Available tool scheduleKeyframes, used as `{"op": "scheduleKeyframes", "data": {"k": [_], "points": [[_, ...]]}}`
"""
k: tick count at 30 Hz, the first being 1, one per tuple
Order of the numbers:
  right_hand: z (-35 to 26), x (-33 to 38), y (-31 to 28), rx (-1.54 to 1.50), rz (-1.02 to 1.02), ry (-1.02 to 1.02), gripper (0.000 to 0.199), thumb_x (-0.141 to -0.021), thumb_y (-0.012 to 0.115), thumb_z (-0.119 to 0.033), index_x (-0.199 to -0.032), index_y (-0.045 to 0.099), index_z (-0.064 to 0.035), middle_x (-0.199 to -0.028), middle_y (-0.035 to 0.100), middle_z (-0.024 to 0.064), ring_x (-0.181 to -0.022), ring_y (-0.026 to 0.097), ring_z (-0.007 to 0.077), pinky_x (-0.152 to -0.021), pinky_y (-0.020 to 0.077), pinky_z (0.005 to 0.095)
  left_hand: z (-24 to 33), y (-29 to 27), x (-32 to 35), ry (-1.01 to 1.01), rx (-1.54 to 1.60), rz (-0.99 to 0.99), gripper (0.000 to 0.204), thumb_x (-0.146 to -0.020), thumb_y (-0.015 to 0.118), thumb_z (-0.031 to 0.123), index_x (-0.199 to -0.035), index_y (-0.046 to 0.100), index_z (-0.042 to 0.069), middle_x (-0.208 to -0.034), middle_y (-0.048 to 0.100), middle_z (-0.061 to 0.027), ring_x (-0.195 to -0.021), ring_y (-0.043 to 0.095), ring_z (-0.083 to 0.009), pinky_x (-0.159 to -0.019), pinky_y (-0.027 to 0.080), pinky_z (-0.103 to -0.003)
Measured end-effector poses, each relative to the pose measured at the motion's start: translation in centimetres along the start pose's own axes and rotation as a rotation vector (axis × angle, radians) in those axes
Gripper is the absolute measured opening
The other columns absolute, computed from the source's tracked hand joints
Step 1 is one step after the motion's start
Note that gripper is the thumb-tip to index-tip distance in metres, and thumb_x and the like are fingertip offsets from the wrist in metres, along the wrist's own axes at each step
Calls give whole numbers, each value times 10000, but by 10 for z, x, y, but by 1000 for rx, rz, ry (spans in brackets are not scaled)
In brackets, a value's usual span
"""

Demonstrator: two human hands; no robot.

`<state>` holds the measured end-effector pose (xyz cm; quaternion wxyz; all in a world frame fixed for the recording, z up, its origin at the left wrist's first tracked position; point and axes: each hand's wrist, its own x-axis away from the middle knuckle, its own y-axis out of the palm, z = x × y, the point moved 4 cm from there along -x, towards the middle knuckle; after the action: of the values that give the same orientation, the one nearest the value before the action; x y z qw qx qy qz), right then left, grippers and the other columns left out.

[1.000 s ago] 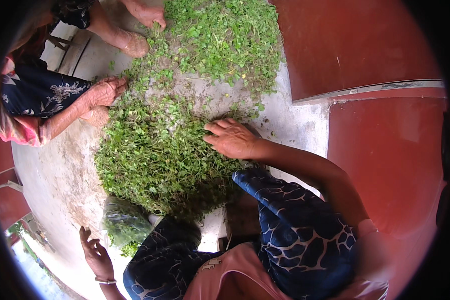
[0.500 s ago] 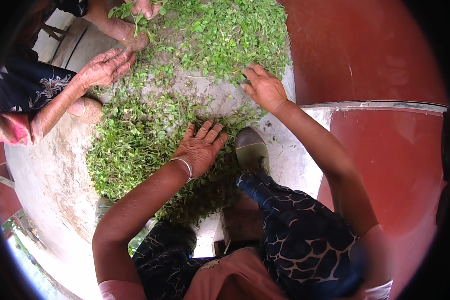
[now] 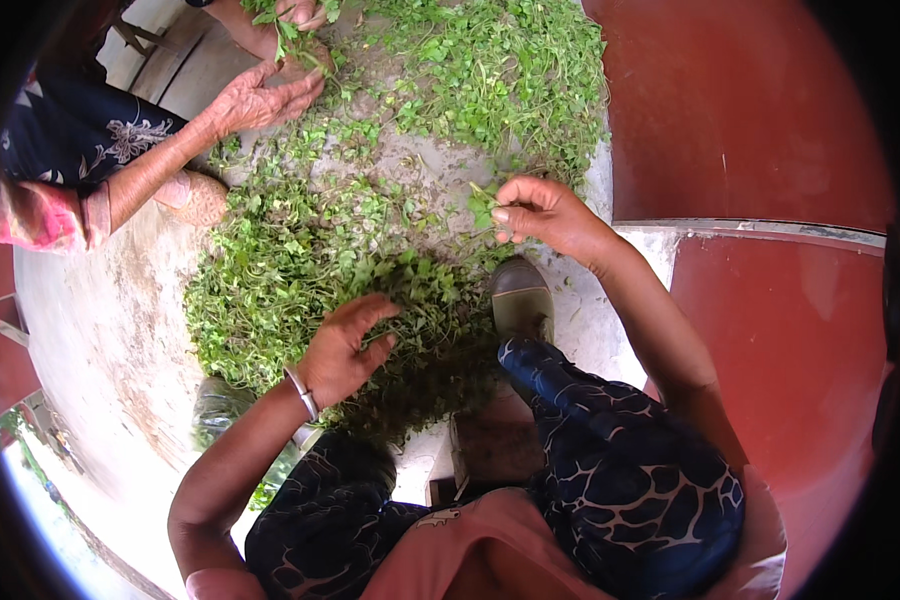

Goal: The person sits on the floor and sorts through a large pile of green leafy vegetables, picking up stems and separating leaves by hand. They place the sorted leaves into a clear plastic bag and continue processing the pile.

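- Nearest, one pink top (image 3: 470, 535) carries one small pale animal figure printed on its front, partly folded out of sight.
- Two trouser legs (image 3: 635, 490), dark blue with pale branching lines, spread to either side of one brown block-like thing (image 3: 495, 450).
- One plastic bag (image 3: 218, 408), see-through with green inside, lies on the left, partly hidden by the forearm.
- The left hand (image 3: 345, 345), with one silvery bracelet (image 3: 302, 393) at its wrist, hovers at the near heap of greens (image 3: 270, 290); its grip is spread, thumb and fingers curved apart. Whether its fingertips touch leaves cannot be told.
- One dark boot (image 3: 523, 300) with an olive upper stands at the right edge of that heap.
- The right hand (image 3: 550, 218) is above and beyond the boot; its grip pinches one leafy green sprig (image 3: 482, 205) between thumb and fingers, the leaves pointing left.
- A co-worker's two hands show at upper left: one hand (image 3: 260, 100) extended, the other (image 3: 298, 12) beside some green stems (image 3: 285, 35).
- One tan shoe (image 3: 202, 200) rests below the co-worker's forearm.
- Farther off, a second heap of greens (image 3: 510, 80) covers the concrete floor (image 3: 100, 310).
- Two red panels (image 3: 740, 110) fill the right side, divided by one pale strip (image 3: 770, 228).
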<state>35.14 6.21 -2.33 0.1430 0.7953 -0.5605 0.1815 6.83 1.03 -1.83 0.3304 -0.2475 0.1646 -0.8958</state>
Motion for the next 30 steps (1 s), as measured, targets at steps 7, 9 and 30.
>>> {"op": "scheduleKeyframes", "data": {"k": [7,9,30], "points": [[8,22,39,7,88,-59,151,-889,596,-77,-1025,559,-21,-888,592,-6,-786,594,81,-714,498,236,21,13,-52,-196,801,5,420,-901,582,335,-1198,553,40,-1072,626,-27,-976,575,-131,-852,442,-287],[6,22,53,106,76,-108,173,-873,608,-67,-1033,567,-12,-878,599,3,-779,580,83,-702,492,241,24,10,-57,-289,941,81,454,-883,587,402,-1177,568,57,-1061,623,-23,-942,578,-140,-823,446,-294],[28,29,69,456,25,-101,167,-909,568,-155,-1025,595,-38,-834,602,26,-751,561,84,-672,459,238,2,-33,-50,-258,1338,165,101,-882,605,149,-969,614,99,-934,678,-71,-833,661,-136,-643,528,-238]]}}
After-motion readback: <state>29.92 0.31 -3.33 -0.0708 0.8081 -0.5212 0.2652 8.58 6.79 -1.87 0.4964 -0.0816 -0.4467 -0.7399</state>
